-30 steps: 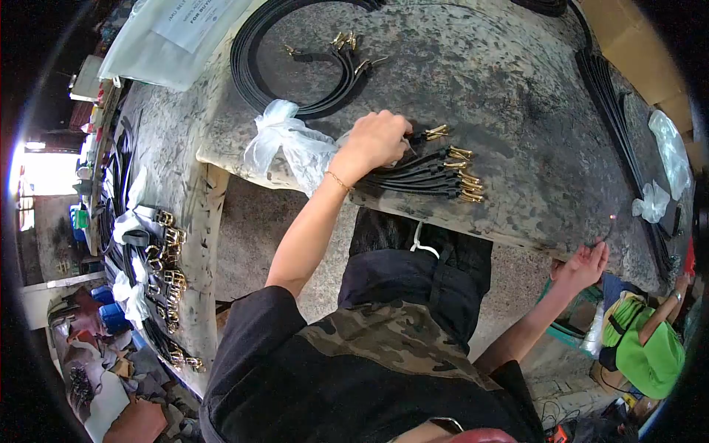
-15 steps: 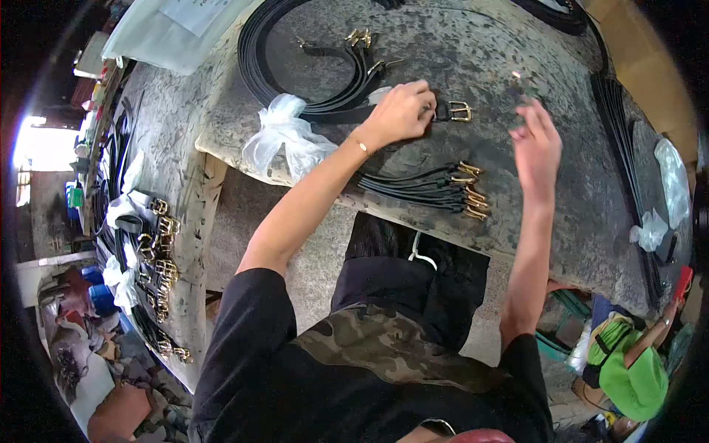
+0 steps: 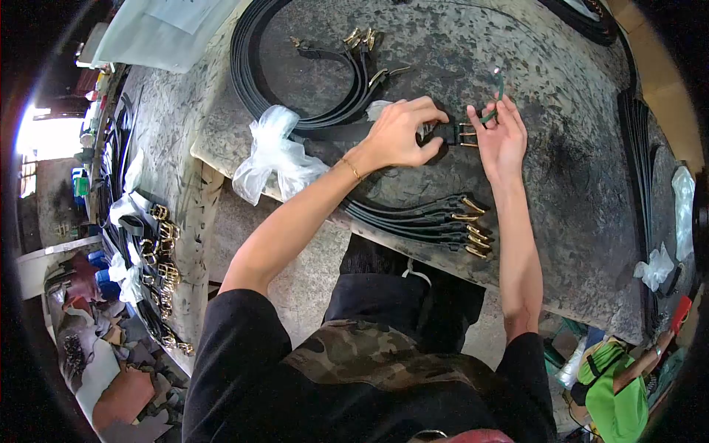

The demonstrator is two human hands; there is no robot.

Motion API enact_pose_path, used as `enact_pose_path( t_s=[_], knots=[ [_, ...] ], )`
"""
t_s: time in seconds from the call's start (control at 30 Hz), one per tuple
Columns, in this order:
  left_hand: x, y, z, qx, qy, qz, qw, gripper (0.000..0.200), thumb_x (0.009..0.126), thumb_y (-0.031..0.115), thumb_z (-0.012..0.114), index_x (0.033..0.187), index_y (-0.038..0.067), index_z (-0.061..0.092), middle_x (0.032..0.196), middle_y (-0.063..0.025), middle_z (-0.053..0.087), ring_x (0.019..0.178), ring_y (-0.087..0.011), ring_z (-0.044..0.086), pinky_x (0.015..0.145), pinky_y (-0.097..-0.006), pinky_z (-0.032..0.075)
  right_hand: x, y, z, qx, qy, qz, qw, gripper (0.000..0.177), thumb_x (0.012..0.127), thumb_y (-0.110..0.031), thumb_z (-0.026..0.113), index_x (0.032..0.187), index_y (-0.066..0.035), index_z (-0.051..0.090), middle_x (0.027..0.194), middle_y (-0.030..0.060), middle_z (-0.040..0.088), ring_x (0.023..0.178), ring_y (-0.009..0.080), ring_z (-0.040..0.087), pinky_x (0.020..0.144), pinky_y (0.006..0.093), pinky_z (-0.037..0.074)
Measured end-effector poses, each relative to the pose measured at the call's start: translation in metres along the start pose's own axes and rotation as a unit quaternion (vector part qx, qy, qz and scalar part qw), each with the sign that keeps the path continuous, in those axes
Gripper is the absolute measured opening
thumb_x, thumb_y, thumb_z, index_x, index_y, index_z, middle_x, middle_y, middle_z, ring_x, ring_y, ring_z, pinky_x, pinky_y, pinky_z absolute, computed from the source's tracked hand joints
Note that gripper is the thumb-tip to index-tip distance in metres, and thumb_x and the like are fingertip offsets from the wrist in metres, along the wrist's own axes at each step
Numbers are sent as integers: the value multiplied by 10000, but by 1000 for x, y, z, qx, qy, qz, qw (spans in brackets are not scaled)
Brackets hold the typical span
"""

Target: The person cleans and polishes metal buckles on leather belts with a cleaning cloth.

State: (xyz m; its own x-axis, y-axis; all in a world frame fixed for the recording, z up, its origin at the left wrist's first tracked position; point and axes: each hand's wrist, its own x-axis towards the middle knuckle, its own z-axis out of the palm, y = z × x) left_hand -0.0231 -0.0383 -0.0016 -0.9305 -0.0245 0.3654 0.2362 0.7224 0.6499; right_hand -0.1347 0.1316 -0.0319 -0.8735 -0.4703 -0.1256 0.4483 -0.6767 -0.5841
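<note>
A black belt (image 3: 336,133) lies across the worktable, its gold buckle (image 3: 467,135) pointing right. My left hand (image 3: 402,134) is on the strap close to the buckle, thumb and fingers curled around it. Beside the buckle, my right hand (image 3: 504,144) pinches a thin dark green strip (image 3: 501,88) that rises from the fingertips and has a bright spot near its far end. Closer to my body lies a bundle of narrow black straps (image 3: 413,221) with gold hooks at their right ends. Behind the left hand, several coiled black belts (image 3: 247,66) rest on the table.
Knotted clear plastic (image 3: 277,159) sits at the table's near left edge. A white plastic bag (image 3: 166,33) is at the far left. More black straps (image 3: 639,170) run along the right side. Buckled belts (image 3: 159,258) hang at left; a person in green (image 3: 617,391) is at lower right.
My right hand has moved left to beside the buckle, and the green strip now shows clearly. My left thumb and forefinger have spread apart over the belt. The view has shifted slightly.
</note>
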Motion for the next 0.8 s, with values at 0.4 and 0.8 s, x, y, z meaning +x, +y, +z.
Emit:
enact_pose_path(
  t_s=[0.4, 0.8],
  knots=[
    [-10, -12, -1, -2, -12, 65, 998, 109, 710, 36, 723, 771, 11, 637, 890, -100, 613, 769, -271, 604, 674, -352, 489, -10, 4, 10, -94, 1, -30, 995, 116, 942, -36, 556, 1045, 7, 589, 797, 21, 526, 645, 48, 465, 825, 429, 569],
    [-10, -17, -3, -24, -10, 87, 996, 114, 663, 17, 684, 744, 4, 605, 890, -90, 604, 734, -269, 571, 641, -347, 466, -25, 9, 7, -407, -57, -135, 902, 70, 829, 45, 639, 848, 13, 580, 765, 20, 631, 683, 46, 569, 609, 186, 420]
  ],
)
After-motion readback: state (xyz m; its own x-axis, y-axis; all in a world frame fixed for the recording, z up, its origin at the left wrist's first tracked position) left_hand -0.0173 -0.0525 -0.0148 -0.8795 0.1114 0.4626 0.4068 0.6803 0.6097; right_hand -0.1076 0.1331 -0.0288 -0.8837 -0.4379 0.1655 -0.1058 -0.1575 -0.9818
